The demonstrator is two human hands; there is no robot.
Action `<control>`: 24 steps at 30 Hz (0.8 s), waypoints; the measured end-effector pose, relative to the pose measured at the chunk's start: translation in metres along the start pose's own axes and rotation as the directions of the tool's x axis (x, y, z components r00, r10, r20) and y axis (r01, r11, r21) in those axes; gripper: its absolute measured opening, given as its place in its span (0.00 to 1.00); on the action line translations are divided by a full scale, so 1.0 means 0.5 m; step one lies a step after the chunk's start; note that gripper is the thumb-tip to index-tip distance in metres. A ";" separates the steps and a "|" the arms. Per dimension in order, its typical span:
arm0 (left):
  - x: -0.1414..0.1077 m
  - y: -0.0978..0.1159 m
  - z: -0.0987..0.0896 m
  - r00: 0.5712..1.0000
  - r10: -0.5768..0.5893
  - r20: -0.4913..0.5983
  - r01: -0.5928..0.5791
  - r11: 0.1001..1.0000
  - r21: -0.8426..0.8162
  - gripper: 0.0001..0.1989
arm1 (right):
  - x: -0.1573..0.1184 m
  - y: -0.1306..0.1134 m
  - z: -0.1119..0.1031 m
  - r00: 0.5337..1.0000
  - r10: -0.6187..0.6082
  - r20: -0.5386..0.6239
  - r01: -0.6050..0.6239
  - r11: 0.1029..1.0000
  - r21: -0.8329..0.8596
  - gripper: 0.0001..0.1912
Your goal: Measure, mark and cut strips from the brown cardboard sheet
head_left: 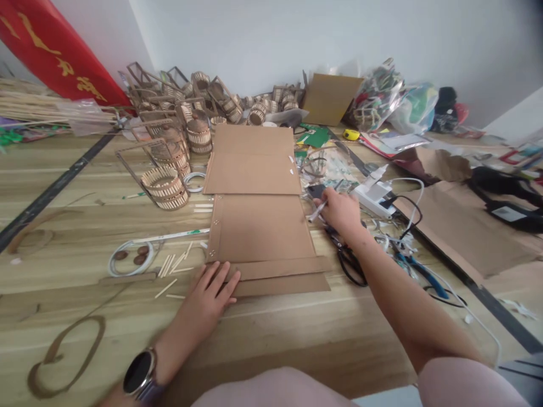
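Observation:
An open cardboard box [258,226] lies flattened out on the wooden table, its folded flaps towards me. My left hand [214,288] rests on the left end of its near flap [280,267], fingers spread and flat. Just beyond the box's right edge, my right hand [339,212] is closed round a slim white pen-like object [317,212], which points down and to the left. Beneath my right forearm lie black-handled scissors [352,265], partly covered. Short wooden sticks [172,263] are scattered left of my left hand, near a coil of white tubing [131,258] with brown round pieces inside.
Small slatted wooden buckets [165,186] with tall handles stand at the back left. A white power strip [373,198] with cables and blue-handled pliers [426,277] lie to the right. A yellow tape measure [351,134], plastic bags [413,107] and brown paper [470,226] are farther off.

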State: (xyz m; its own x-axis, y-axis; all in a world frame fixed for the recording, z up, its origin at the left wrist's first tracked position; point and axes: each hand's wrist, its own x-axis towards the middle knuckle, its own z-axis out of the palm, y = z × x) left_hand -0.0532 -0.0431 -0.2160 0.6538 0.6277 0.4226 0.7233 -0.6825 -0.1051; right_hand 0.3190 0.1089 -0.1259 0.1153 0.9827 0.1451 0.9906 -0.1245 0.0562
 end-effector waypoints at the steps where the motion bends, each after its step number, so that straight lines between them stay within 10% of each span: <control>1: 0.004 0.006 -0.001 1.000 -0.010 0.008 0.010 1.000 -0.010 0.19 | -0.014 0.001 -0.009 1.000 -0.023 -0.020 0.023 1.000 0.018 0.15; 9: 0.032 -0.005 -0.041 0.977 -0.063 0.202 0.124 0.944 -0.307 0.21 | -0.249 -0.014 0.010 0.838 -0.543 -0.055 0.517 0.758 0.399 0.11; 14: 0.032 -0.046 -0.061 0.967 -0.082 0.241 0.187 0.871 -0.455 0.17 | -0.339 -0.020 0.064 0.885 -0.429 -0.178 0.459 0.746 0.482 0.05; 24: 0.017 -0.040 -0.075 0.971 -0.148 0.188 0.215 0.882 -0.418 0.14 | -0.350 -0.006 0.092 0.896 -0.360 -0.261 0.443 0.678 0.587 0.07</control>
State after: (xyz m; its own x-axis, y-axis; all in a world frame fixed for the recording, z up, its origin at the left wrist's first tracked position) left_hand -0.0705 -0.0383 -0.1768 0.5697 0.7808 0.2564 0.6860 -0.6236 0.3748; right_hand 0.2993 -0.0565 -0.1971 -0.2720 0.8893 0.3676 0.7657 0.4314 -0.4771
